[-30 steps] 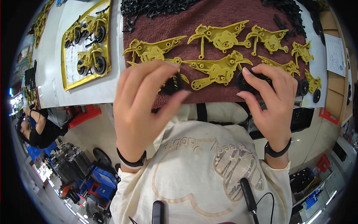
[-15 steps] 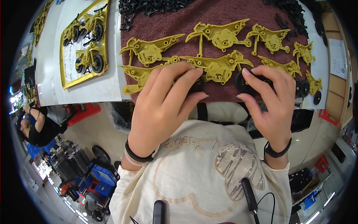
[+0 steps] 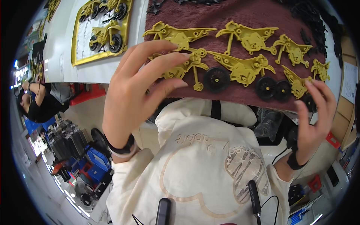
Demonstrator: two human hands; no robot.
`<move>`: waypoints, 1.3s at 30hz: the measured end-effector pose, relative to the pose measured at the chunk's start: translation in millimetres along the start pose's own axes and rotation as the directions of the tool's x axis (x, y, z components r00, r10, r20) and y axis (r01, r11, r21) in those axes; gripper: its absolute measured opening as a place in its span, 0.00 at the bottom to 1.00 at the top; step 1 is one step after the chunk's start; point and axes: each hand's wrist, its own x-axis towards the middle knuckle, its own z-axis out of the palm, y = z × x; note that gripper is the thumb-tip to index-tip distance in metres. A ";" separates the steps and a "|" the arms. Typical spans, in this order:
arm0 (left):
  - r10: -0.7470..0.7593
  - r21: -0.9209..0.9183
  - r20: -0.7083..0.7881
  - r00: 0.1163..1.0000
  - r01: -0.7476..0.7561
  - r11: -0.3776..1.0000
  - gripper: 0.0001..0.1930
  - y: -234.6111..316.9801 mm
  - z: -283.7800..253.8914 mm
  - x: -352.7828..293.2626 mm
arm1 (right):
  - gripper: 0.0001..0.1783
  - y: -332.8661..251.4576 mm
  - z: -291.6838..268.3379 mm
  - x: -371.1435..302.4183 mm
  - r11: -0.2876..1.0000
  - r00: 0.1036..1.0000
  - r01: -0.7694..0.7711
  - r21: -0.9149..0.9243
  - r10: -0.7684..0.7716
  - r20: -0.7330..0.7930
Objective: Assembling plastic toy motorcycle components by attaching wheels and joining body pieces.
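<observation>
My left hand (image 3: 137, 84) hovers at the left over yellow toy motorcycle body halves, its fingers spread and nothing seen in them. It partly covers the lower-left body half (image 3: 179, 71). Out to the right, my right hand (image 3: 317, 108) has thumb and fingers apart beside a black toy wheel (image 3: 309, 102), which it partly hides; contact is unclear. Its fingertips are close to a small yellow body half (image 3: 299, 85). Between my hands, a black wheel (image 3: 210, 85) and a pair of wheels (image 3: 263, 94) lie by another body half (image 3: 240, 67).
A maroon cloth (image 3: 258, 11) covers the table under more body halves. Piles of small black parts (image 3: 305, 18) lie along the far side. On the left, a yellow-edged tray (image 3: 100, 59) holds assembled toy motorcycles. A person (image 3: 37, 101) is at the far left.
My hands have moved apart, the left to the left and the right to the right. Wheels formerly under my fingers now show on the cloth. The view has shifted.
</observation>
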 end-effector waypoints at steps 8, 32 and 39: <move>-0.052 0.080 -0.077 0.996 0.058 0.995 0.16 -16.6 2.7 -6.8 | 0.18 60.4 -33.5 -4.8 0.994 0.999 -0.039 -0.105 0.037 -0.028; 0.718 -0.188 0.360 0.596 -0.707 0.682 0.13 104.2 76.9 311.0 | 0.25 182.9 -49.0 80.5 0.977 0.977 -0.018 -0.212 0.062 0.202; 0.547 0.207 0.148 0.824 -0.567 0.798 0.13 136.5 175.8 379.1 | 0.13 187.4 -46.0 62.4 0.981 0.990 0.008 -0.192 0.019 0.137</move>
